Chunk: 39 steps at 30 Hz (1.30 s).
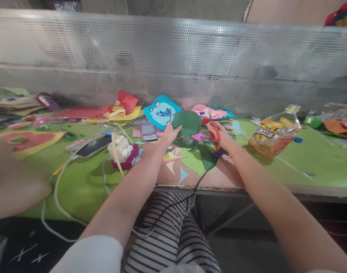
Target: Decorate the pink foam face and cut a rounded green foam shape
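Note:
A rounded piece of dark green paper [187, 122] is pinched at its left edge by my left hand [171, 133]. My right hand [221, 135] grips the red handles of a pair of scissors [215, 132], their thin blades pointing up and away beside the paper's right edge. Below both hands lie paper scraps: a light green sheet [192, 161], a pale blue triangle [183, 176] and yellow slivers [170, 165]. A small shiny pink item [199, 137] sits between my hands. Behind the green paper stands a blue cut-out with a drawing [162, 113].
A large plastic bottle with a yellow label [272, 132] stands to the right. Leftward are a phone [94, 146], a purple box with cream-coloured stuff on top [125, 153], and another person's arm [17, 174]. A black cable [200, 182] hangs over the table edge. A perforated metal panel [173, 57] rises behind.

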Tool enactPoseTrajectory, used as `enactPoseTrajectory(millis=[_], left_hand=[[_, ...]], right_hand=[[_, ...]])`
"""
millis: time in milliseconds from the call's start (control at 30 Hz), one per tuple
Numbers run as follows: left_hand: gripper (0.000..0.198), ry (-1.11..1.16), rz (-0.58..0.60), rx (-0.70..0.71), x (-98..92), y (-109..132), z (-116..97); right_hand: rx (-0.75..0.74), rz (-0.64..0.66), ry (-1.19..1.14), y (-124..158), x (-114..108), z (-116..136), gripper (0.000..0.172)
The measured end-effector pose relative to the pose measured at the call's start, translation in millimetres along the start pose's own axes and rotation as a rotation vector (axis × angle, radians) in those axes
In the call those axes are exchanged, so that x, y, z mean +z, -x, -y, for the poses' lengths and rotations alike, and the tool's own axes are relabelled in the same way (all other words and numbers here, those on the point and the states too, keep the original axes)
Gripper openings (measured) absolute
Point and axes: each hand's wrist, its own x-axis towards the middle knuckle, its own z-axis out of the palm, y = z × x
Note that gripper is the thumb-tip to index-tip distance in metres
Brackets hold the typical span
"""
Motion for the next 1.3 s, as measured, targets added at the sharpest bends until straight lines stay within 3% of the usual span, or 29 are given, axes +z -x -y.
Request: enactPoseTrajectory(millis=[300,633,1300], left_hand=[[0.046,0.054,0.021,0.002,1.2,1,-1],[0.051,0.02,0.051,0.005,-0.3,-2,5],[0.044,0.024,0.018,0.008,0.8,-2,1]], right_hand=[[0.104,0.15,0.007,-4,3,-19,0.037],[0.103,0.129,0.041,5,7,5,0.046],[0.08,0.129,0.113,3,1,0,0.044]])
